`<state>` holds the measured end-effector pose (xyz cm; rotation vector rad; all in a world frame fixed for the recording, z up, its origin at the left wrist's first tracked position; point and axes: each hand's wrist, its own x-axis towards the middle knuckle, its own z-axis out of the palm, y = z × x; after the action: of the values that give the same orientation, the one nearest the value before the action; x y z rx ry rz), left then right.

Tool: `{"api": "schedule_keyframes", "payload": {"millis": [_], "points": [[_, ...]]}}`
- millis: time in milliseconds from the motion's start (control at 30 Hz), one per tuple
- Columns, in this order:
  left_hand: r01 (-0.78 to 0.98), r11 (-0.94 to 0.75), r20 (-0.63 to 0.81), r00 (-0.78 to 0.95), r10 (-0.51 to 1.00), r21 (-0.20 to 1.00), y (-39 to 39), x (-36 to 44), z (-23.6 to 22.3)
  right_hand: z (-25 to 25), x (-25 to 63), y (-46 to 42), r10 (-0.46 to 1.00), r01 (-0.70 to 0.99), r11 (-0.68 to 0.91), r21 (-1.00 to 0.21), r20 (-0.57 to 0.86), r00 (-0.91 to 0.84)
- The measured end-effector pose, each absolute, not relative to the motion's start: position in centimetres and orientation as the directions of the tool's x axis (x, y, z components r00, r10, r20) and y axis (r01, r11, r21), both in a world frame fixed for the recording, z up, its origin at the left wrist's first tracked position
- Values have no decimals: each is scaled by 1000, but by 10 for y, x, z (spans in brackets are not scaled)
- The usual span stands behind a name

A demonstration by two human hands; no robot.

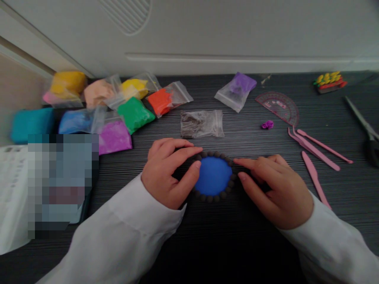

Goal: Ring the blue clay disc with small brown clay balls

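Observation:
A flat blue clay disc [213,176] lies on the dark tabletop, ringed by small dark clay balls [217,198]. My left hand [173,171] rests at the disc's left side, thumb and forefinger spread along the rim and covering part of the ring. At the right side is my right hand [274,189], its forefinger and thumb apart, with the fingertips at or just beside the dark balls. Neither hand shows anything held. Just behind the disc lies a clear zip bag [201,123] with dark residue inside.
Bags of coloured clay, such as the green one [135,114], crowd the back left near a blurred-out device [66,177]. Rightward are a purple clay bag [237,90], a purple lump [267,124], a protractor [280,105], pink tweezers [316,152], a pink knife [315,179] and scissors [363,122].

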<state>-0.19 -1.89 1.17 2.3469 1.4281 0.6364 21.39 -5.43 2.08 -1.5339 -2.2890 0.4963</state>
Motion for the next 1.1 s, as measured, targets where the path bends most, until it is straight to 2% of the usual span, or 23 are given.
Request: {"api": "schedule_keyframes", "payload": {"millis": [167,1100], "points": [[771,-403,184,360,915,493,-20,-1,13,20,214,-54,923,812,367,-454,69,-378],[760,-407,192,361,913,506,-19,-1,13,19,215,-54,920,810,372,-453,66,-386]]}}
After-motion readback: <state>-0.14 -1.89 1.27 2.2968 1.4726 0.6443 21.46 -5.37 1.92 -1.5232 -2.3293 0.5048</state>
